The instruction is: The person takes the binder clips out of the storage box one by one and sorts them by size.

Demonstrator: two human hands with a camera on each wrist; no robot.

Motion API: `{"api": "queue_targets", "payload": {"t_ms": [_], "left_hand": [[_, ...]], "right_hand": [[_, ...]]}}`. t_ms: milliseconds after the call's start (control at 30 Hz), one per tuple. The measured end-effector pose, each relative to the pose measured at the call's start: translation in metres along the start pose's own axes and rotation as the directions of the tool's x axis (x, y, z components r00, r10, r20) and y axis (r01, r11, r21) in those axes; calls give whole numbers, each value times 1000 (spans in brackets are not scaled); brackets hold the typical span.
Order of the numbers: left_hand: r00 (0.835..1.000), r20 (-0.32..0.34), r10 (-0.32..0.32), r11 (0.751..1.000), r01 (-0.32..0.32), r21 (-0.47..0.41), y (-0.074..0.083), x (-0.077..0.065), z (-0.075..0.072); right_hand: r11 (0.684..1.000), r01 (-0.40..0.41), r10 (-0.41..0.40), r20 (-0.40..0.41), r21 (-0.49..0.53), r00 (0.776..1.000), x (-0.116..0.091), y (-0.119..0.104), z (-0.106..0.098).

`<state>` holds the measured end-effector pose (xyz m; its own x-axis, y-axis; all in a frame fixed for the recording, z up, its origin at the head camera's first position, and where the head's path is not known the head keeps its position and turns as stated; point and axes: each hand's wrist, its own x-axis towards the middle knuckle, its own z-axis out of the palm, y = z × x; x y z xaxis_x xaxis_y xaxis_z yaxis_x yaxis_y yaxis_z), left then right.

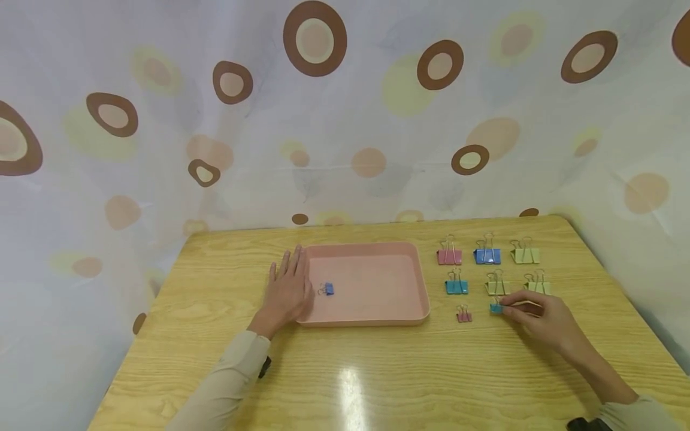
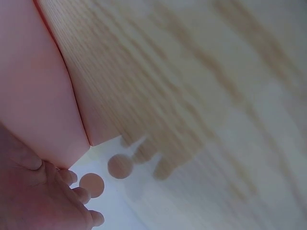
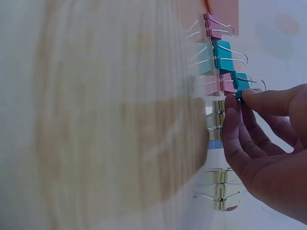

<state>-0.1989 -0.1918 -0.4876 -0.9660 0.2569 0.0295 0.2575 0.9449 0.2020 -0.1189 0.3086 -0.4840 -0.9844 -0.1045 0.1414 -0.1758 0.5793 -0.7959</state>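
Note:
My right hand [image 1: 544,320] pinches a small teal binder clip [image 1: 496,309] between thumb and fingertips, at the front of the group of clips. In the right wrist view that teal clip [image 3: 241,82] has its wire handles pointing away from the table. My left hand [image 1: 288,293], fingers stretched out, rests against the left side of a pink tray [image 1: 377,287]. Inside the tray, near its left end, lies a small blue binder clip [image 1: 329,289]. A small pink binder clip [image 1: 464,317] stands just left of the pinched one.
Behind the right hand stand a medium teal clip [image 1: 457,287] and two yellow-green ones [image 1: 497,288]. The back row has larger clips: pink [image 1: 450,257], blue [image 1: 487,256] and yellow-green [image 1: 526,256]. A patterned curtain [image 1: 345,120] hangs behind the wooden table [image 1: 431,383].

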Motion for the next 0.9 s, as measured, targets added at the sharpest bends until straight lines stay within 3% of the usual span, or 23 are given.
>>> {"api": "queue_targets", "payload": {"t_ms": [433,700,900], "left_hand": [[1000,13,-4,1000,3,14,2,-1,-3],[1000,-10,3,1000,-3,18,0,-1,-1],[1000,-20,12,999,-12,37,0,1,1]], "right_hand": [[985,21,-16,30,-170,999,-2,8,-9],[986,-1,13,68,-167,998,-1,12,-12],[988,7,-1,42,-156,999,-3,11,-13]]}}
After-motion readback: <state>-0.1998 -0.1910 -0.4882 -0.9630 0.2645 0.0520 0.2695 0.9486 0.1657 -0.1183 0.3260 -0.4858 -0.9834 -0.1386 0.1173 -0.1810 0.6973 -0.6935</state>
